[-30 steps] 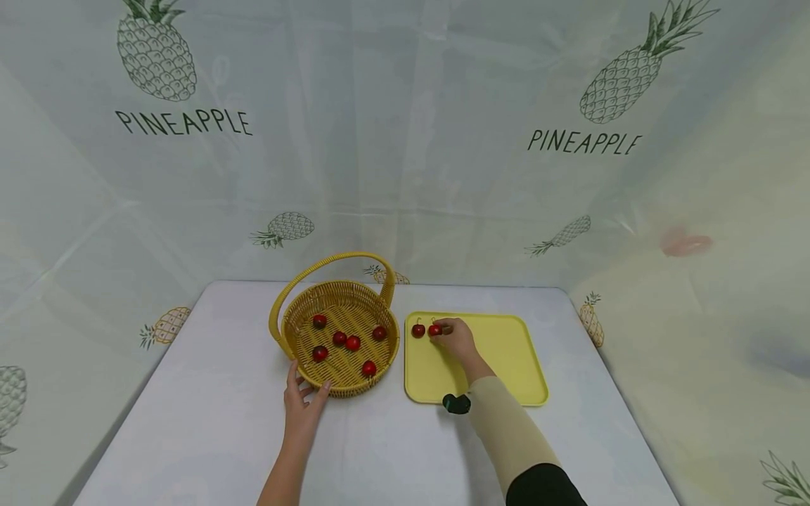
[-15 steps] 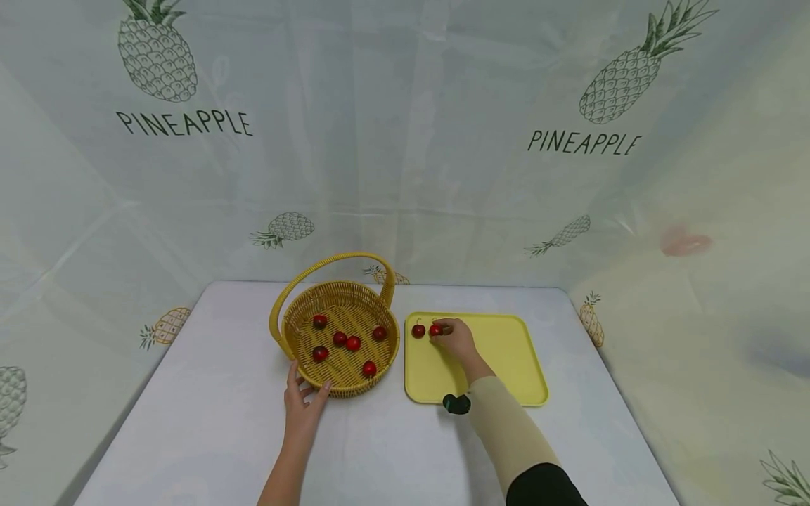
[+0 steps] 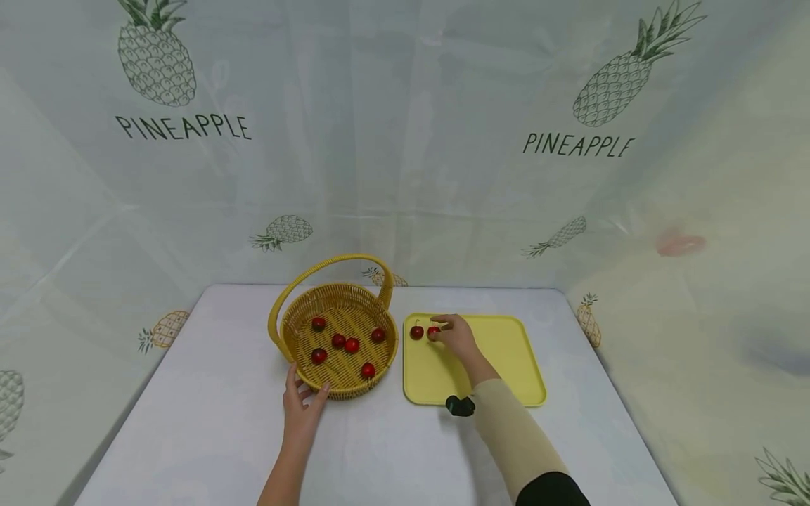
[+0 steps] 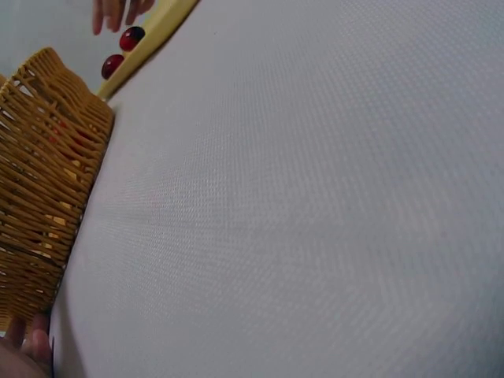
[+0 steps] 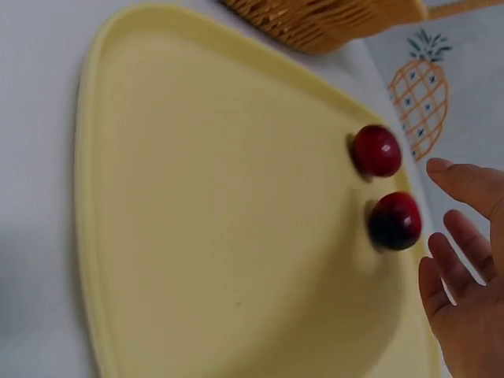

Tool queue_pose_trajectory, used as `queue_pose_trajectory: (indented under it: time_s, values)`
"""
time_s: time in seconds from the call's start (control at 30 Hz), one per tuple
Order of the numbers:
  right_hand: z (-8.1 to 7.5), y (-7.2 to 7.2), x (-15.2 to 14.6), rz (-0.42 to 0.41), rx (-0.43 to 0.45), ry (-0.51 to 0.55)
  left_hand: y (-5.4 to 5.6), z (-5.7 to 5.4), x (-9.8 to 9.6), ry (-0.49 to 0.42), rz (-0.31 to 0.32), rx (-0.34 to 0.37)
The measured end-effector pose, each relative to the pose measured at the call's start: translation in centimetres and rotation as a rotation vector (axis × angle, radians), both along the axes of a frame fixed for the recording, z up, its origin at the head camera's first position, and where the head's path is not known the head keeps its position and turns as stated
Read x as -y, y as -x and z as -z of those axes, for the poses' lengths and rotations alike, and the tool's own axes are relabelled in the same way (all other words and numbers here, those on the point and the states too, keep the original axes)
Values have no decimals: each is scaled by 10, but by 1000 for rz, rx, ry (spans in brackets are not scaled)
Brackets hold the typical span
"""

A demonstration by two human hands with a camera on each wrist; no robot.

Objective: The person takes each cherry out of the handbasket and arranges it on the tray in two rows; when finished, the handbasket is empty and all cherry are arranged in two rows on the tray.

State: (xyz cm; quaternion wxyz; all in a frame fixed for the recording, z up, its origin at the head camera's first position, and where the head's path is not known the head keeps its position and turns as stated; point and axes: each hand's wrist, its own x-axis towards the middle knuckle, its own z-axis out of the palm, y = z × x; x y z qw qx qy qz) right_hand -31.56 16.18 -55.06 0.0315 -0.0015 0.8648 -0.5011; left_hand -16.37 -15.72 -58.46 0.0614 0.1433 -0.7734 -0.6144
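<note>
In the head view, my left hand (image 3: pixel 301 410) rests against the near left outer wall of a round woven basket (image 3: pixel 342 395), thumb and forefinger spread apart. Several dark red cherries (image 3: pixel 351 345) lie inside the basket. To its right, my right hand (image 3: pixel 458 337) hovers over the far left corner of a yellow tray (image 3: pixel 422 385). Two cherries with stems sit side by side there, the left cherry (image 3: pixel 416 332) and the right cherry (image 3: pixel 433 331). The right wrist view shows the right hand's fingers (image 5: pixel 465 185) spread and apart from both cherries. Few left fingers show in the left wrist view.
The basket's tall handle (image 3: pixel 329 262) arches over its far side. Both containers stand on a white table (image 3: pixel 190 422). Behind it hangs a pale curtain (image 3: pixel 392 140) printed with pineapples. A dark green and black object (image 3: pixel 460 405) shows beside the right sleeve.
My right fingers have parted from the right cherry, which stays on the tray beside the other. My left hand keeps its place at the basket. The head view has shifted slightly.
</note>
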Motion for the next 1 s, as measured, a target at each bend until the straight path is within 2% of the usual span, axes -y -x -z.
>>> queue_pose_trajectory:
  time_s: [0.23, 0.53, 0.8, 1.0]
  values:
    - [-28, -6, 10, -113, -34, 42, -1, 2, 2, -6, 2, 17]
    - [-56, -13, 30, -206, -4, 88, -2, 1, 1, -6, 9, 14]
    - [-76, -18, 55, -344, -19, 52, -2, -1, 1, -33, 5, 30]
    - [-85, -19, 75, -463, -15, -24, -1, -1, 1, -22, 7, 32]
